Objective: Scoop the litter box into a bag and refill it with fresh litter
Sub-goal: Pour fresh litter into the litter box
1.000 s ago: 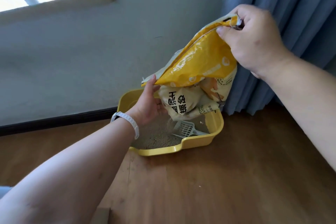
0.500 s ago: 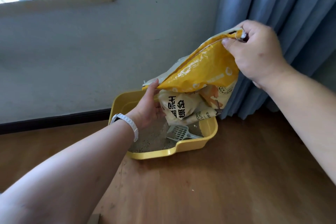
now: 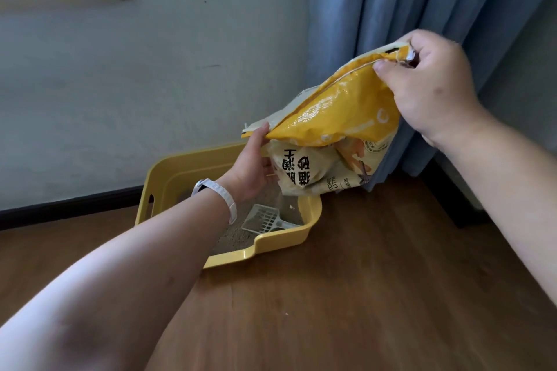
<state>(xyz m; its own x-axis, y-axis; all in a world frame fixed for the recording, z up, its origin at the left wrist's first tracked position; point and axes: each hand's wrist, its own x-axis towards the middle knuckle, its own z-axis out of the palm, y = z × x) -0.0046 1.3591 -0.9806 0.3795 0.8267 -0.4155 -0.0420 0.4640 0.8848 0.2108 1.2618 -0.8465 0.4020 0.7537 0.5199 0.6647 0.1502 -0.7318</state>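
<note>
In the head view, a glossy yellow and cream plastic litter bag is held tilted above the far right part of a yellow plastic litter box. Its raised corner is pinched by the right hand; its lower edge is gripped by the left hand, thumb on top. The box is set on the brown wooden floor near a blue curtain. A white slotted plastic scoop lies inside on grey-beige litter granules.
</note>
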